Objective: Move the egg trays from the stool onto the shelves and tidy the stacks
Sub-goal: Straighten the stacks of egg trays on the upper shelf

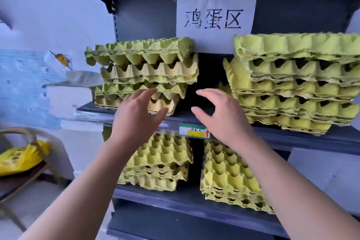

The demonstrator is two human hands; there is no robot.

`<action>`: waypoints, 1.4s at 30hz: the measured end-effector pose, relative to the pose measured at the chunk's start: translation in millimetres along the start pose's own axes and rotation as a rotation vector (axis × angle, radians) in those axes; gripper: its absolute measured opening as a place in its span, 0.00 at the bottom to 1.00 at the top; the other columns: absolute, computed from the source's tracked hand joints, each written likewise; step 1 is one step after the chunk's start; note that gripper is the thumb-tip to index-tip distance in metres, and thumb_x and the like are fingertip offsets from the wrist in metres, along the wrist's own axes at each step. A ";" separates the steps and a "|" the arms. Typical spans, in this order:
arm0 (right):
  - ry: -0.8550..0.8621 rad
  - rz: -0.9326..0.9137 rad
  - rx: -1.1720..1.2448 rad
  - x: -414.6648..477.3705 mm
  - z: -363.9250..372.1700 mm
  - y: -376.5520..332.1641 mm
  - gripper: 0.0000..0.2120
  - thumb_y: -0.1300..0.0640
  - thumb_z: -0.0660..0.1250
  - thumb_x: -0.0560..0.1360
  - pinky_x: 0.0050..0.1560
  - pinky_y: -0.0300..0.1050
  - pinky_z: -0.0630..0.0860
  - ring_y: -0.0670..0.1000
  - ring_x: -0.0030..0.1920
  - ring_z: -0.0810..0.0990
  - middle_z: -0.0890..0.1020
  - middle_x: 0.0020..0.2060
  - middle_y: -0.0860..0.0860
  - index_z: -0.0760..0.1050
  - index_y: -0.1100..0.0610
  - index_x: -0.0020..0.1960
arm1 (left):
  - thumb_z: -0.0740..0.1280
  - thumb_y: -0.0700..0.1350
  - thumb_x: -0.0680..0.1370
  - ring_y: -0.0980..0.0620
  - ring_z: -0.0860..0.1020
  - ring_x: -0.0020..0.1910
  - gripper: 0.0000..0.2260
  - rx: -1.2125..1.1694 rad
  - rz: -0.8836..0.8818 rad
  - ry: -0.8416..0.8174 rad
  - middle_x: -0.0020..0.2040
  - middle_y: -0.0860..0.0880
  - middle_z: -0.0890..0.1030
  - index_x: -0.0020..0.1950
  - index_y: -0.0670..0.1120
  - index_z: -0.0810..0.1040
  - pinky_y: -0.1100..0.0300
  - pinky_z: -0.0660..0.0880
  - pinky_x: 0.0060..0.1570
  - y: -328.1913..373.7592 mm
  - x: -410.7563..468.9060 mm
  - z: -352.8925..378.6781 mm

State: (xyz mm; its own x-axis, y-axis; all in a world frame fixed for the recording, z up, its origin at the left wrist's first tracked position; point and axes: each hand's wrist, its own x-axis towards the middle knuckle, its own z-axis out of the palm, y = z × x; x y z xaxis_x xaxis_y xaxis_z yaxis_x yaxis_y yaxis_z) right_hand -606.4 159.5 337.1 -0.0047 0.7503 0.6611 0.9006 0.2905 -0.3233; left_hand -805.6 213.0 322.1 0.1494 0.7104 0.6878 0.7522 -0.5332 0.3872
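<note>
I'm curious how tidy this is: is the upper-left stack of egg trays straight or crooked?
Crooked. In the upper-left stack the trays sit offset: the top one juts left, the middle ones right.

Both hands, left [136, 115] and right [224, 117], spread before shelved egg trays [144, 72].

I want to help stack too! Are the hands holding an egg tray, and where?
No. Left hand and right hand are open, gripping nothing.

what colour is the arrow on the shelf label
Red; the arrow shows best in the head view.
</note>
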 end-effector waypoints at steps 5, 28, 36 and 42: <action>0.068 0.035 -0.068 65.2 12.8 -32.6 0.26 0.47 0.67 0.75 0.65 0.44 0.67 0.51 0.65 0.71 0.73 0.66 0.51 0.69 0.55 0.70 | 0.70 0.57 0.73 0.39 0.65 0.68 0.34 0.098 0.064 0.048 0.72 0.44 0.67 0.75 0.48 0.63 0.44 0.65 0.67 -60.9 64.8 -21.0; 0.098 0.245 -0.035 153.6 13.9 -42.0 0.09 0.52 0.69 0.74 0.46 0.46 0.73 0.57 0.51 0.79 0.75 0.57 0.43 0.72 0.47 0.52 | 0.75 0.46 0.70 0.41 0.78 0.51 0.17 0.144 0.352 0.170 0.48 0.50 0.84 0.57 0.47 0.80 0.39 0.64 0.64 -113.4 165.8 -16.0; 0.049 0.257 -0.047 147.5 15.8 -23.3 0.18 0.49 0.67 0.75 0.50 0.44 0.69 0.49 0.58 0.73 0.74 0.63 0.46 0.70 0.48 0.64 | 0.68 0.49 0.76 0.42 0.75 0.55 0.16 0.208 0.362 0.101 0.52 0.53 0.82 0.63 0.51 0.75 0.42 0.61 0.66 -108.2 165.8 -6.6; 0.135 0.196 0.108 145.6 12.2 -17.8 0.14 0.50 0.74 0.69 0.49 0.30 0.68 0.41 0.53 0.75 0.78 0.54 0.46 0.76 0.50 0.53 | 0.73 0.44 0.72 0.42 0.78 0.51 0.13 0.104 0.367 0.184 0.48 0.52 0.83 0.55 0.47 0.78 0.37 0.62 0.67 -112.6 162.7 -12.6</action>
State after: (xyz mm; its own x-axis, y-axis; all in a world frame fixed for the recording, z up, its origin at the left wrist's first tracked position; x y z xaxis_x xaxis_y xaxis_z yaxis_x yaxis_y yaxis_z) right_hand -628.5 270.8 430.8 0.2296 0.7145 0.6608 0.8272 0.2145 -0.5194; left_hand -874.1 382.8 398.2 0.3094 0.3827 0.8705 0.7323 -0.6799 0.0386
